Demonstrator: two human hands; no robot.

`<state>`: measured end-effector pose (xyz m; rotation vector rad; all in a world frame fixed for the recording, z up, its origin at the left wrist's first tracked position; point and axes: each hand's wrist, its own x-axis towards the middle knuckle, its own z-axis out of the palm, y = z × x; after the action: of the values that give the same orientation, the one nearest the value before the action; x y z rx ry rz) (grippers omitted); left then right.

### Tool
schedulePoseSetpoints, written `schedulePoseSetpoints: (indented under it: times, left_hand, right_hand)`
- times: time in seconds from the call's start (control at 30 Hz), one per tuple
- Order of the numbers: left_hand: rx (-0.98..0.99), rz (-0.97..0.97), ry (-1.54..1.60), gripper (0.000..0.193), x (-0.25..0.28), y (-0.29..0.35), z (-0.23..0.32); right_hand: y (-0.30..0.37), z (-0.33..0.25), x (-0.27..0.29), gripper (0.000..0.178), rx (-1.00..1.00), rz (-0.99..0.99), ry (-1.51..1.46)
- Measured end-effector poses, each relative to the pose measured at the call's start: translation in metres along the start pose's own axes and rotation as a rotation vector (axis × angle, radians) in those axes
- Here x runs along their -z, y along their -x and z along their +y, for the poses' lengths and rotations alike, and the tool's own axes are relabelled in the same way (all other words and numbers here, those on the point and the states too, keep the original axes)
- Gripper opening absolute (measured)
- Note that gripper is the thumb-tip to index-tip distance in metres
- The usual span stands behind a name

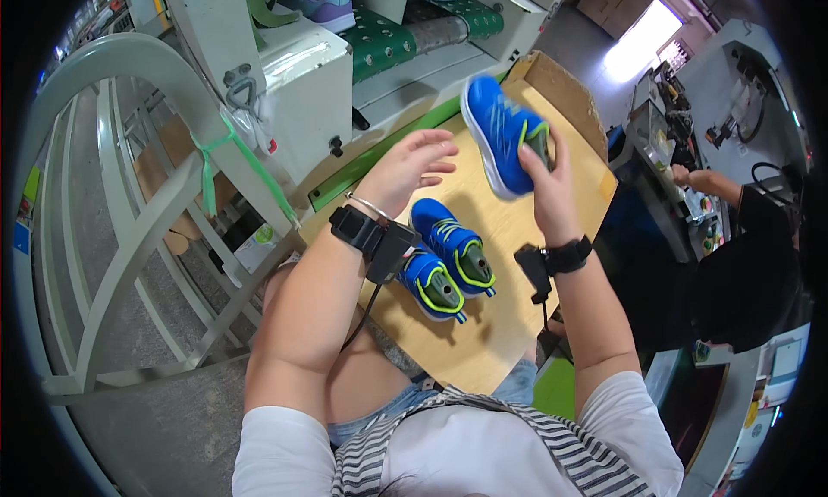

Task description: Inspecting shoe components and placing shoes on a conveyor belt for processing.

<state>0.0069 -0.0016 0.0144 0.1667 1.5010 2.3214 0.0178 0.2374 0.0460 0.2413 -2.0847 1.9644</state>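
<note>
My right hand (552, 182) grips a blue sneaker (498, 135) by its heel end, lifted over the wooden board. The sneaker has a white sole, yellow-green collar trim and a dark green last inside. My left hand (410, 171) hovers to the left of it, fingers apart, with nothing in them. Below the hands, a pair of matching blue sneakers (454, 247) stands side by side on the board (526, 298), toes pointing away from me. Green lasts fill these too. My left wrist partly covers the nearer-left shoe.
Beyond the board runs a green perforated conveyor belt (379, 44) carrying purple-grey sneakers (326, 7). A cardboard piece (565, 91) edges the board's far right. A grey metal rack (129, 212) stands at left. Another person (750, 264) works at a bench on the right.
</note>
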Motion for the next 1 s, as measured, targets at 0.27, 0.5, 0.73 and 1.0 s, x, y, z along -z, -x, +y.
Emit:
schedulePoseSetpoints:
  times: [0.27, 0.5, 0.73, 1.0]
  left_hand:
    - [-0.252, -0.109, 0.407, 0.049, -0.004, 0.003, 0.014]
    - [-0.245, -0.109, 0.464, 0.05, 0.012, 0.0, 0.021]
    - [-0.268, -0.114, 0.479, 0.053, 0.02, -0.006, 0.027]
    - [-0.312, -0.125, 0.401, 0.06, 0.019, 0.004, 0.032]
  right_hand:
    - [-0.108, -0.059, -0.121, 0.071, 0.251, -0.297, 0.403]
    - [-0.03, -0.029, -0.079, 0.06, 0.169, -0.287, 0.119]
    - [0.135, 0.039, -0.008, 0.076, -0.091, -0.429, 0.58]
    - [0.03, 0.026, 0.029, 0.059, -0.164, -0.06, 0.208]
